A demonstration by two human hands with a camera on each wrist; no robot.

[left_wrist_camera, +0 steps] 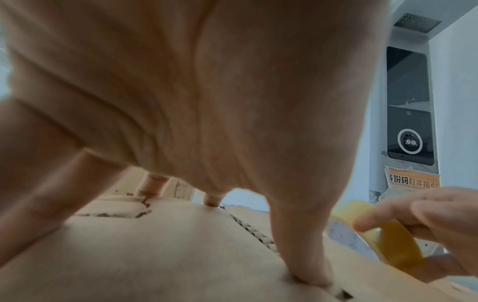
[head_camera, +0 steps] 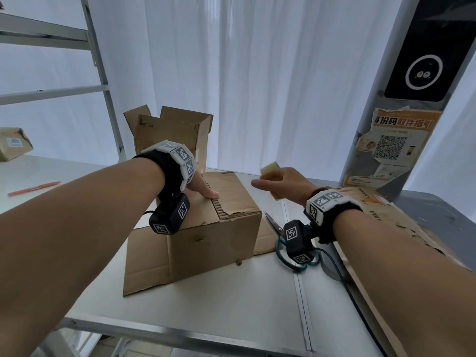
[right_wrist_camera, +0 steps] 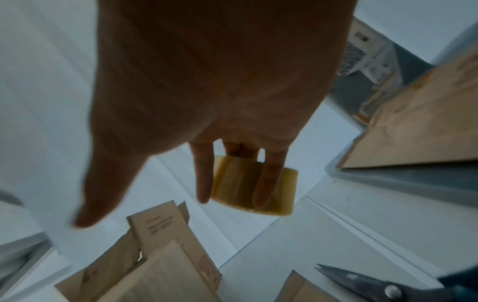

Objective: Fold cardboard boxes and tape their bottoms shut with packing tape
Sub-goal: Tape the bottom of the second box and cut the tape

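Observation:
A brown cardboard box (head_camera: 219, 228) stands on the white table with its folded flaps facing up. My left hand (head_camera: 203, 189) presses flat on those flaps near the centre seam, its fingers spread and straight on the cardboard (left_wrist_camera: 155, 255). To the right of the box and slightly above it, my right hand (head_camera: 280, 185) holds a yellowish roll of packing tape (head_camera: 270, 171). In the right wrist view the fingers (right_wrist_camera: 269, 179) curl around the roll (right_wrist_camera: 232, 183). The left wrist view shows the roll (left_wrist_camera: 395, 245) close to the box's right edge.
Teal-handled scissors (head_camera: 277, 229) lie right of the box. A second box (head_camera: 175, 135) stands open behind it. Flattened cardboard (head_camera: 386, 217) covers the right side under a grey pillar (head_camera: 401, 99). At far left are a red tool (head_camera: 34, 188), a parcel (head_camera: 13, 146) and metal shelving (head_camera: 103, 81).

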